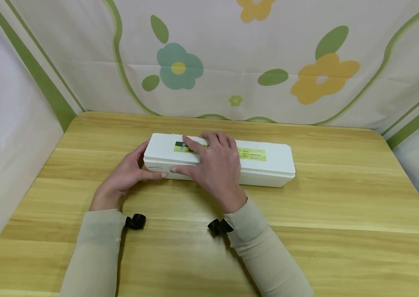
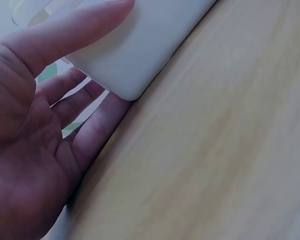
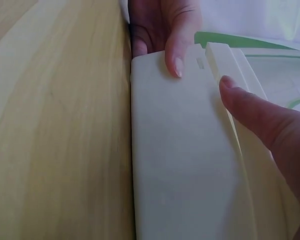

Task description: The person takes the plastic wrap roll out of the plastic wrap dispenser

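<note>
A long white foam box (image 1: 261,178) lies crosswise on the wooden table, its lid (image 1: 280,159) on top with a yellow-green label (image 1: 253,154). My left hand (image 1: 125,173) grips the box's left end, thumb along the front wall and fingers around the end; in the left wrist view those fingers (image 2: 97,122) pass partly out of sight behind the corner. Over the lid's middle lies my right hand (image 1: 217,167), holding it with the thumb at the front edge and fingers across the top toward the back. A narrow seam shows between lid and box in the right wrist view.
The wooden table (image 1: 343,231) extends around the box on every side. Behind it hangs a white curtain (image 1: 224,53) with printed flowers, and more cloth hangs at both sides. Black wrist devices (image 1: 136,221) sit at both sleeve cuffs.
</note>
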The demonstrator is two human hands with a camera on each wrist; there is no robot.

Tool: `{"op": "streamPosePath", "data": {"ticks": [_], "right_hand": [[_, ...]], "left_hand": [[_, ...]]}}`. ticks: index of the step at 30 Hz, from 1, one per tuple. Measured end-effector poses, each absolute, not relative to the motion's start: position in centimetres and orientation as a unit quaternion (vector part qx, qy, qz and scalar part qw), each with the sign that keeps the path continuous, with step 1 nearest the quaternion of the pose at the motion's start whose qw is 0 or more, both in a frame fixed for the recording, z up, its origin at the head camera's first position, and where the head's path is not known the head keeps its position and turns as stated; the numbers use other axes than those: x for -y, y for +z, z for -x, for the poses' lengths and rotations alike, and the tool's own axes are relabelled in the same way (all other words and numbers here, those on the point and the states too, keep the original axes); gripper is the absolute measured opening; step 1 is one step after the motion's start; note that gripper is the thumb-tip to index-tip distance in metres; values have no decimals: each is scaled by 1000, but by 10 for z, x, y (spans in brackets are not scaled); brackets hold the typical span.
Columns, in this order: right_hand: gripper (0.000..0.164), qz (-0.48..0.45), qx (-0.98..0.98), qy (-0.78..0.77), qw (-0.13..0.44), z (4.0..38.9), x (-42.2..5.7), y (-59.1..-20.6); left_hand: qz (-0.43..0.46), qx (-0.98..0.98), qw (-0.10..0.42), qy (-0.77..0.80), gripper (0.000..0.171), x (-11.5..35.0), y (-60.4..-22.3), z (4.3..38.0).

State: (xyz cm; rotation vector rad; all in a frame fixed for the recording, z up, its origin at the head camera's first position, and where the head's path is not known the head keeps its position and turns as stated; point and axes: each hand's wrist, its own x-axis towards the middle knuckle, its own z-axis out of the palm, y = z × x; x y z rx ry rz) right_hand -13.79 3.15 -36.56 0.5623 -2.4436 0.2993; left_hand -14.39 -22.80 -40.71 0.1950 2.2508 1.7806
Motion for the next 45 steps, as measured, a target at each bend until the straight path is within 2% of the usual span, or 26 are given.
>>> {"op": "streamPosePath", "data": {"ticks": [4, 16, 31, 37, 45], "right_hand": [[85, -204, 918, 115, 319, 138, -32, -364], [86, -226, 928, 113, 274, 134, -35, -363], [84, -247, 927, 102, 264, 132, -45, -362], [90, -224, 938, 70, 257, 132, -64, -363], [97, -171, 947, 80, 258, 134, -112, -366]], "left_hand": [[-55, -773, 131, 618, 106, 227, -406, 143], [-55, -773, 127, 619, 106, 226, -407, 142], [-62, -770, 128, 622, 108, 225, -406, 142], [-60, -771, 130, 620, 110, 224, -406, 143], [-47, -771, 131, 622, 113, 226, -405, 141]]}}
